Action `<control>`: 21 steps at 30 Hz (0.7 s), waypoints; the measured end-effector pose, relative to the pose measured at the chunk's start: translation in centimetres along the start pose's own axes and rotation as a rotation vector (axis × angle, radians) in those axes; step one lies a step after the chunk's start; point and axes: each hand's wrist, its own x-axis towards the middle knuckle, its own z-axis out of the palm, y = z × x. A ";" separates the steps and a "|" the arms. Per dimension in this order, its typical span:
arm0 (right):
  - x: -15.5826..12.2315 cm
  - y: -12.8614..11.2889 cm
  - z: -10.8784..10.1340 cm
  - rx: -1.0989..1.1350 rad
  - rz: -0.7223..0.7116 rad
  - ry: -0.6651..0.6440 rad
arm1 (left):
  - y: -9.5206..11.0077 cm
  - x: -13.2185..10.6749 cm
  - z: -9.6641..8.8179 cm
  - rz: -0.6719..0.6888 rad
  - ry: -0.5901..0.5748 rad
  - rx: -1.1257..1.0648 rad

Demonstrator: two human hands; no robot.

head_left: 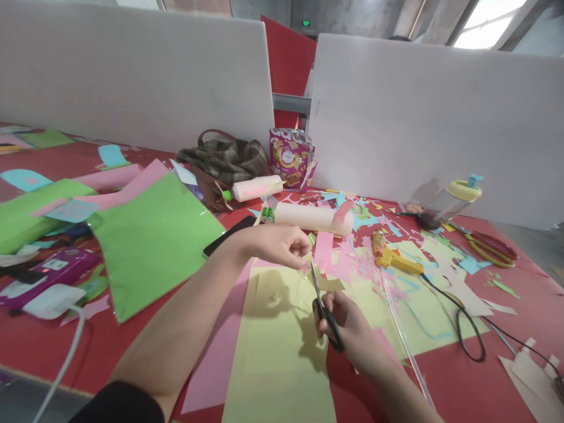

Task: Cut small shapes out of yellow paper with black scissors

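My right hand (348,329) has its fingers through the black handles of a pair of scissors (326,317), whose blades point up and away toward my left hand. My left hand (288,245) is closed in a pinch just beyond the blade tips; a small pale scrap seems to be at its fingertips, too blurred to name. Beneath both hands lies a sheet of yellow paper (282,364), partly over a pink sheet (215,364). Right behind my left hand, a bottle wrapped in pale paper (304,217) lies on its side, with a pink strip across it.
A yellow glue gun (396,260) with a black cord lies to the right, among paper scraps. Green paper (154,247) and a phone (229,235) are on the left. A snack bag (291,157), a plaid bag (229,158) and a clear bottle (449,205) stand farther back before white boards.
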 end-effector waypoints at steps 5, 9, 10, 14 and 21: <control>-0.1 -0.1 -0.1 0.000 0.016 0.008 | 0.0 0.0 0.0 0.012 0.010 0.017; 0.0 -0.1 -0.2 0.005 0.019 0.008 | 0.1 -0.1 0.0 0.013 0.029 0.011; 0.0 0.0 -0.2 0.008 0.017 0.007 | 0.2 -0.1 -0.1 0.012 0.036 0.009; 0.0 0.0 -0.2 0.024 -0.011 -0.016 | 0.2 -0.1 -0.1 0.014 0.044 0.019; 0.0 0.0 -0.2 0.027 -0.013 -0.009 | 0.6 -0.3 -0.2 0.013 0.032 0.006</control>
